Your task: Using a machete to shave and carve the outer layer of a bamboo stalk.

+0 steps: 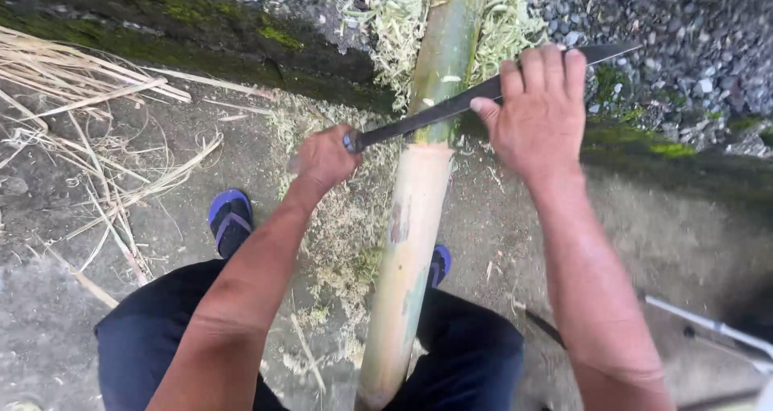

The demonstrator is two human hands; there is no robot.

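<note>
Concrete ground [97, 298] lay littered with shavings [346, 242]; left hand [326, 160] clenched the handle, right hand [541, 109] pressed the blade [451, 107] across the bamboo pole [415, 218], mid-scrape; another steady pull seemed due.

so the knife [475, 97] lies across the bamboo pole [419, 202], left hand [324, 160] on its handle, right hand [538, 109] on the blade, pole between the knees.

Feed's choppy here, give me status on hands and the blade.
Left hand grips handle, right hand presses the long blade flat. Blade lies across bamboo pole. Shavings around; nothing blocking.
</note>
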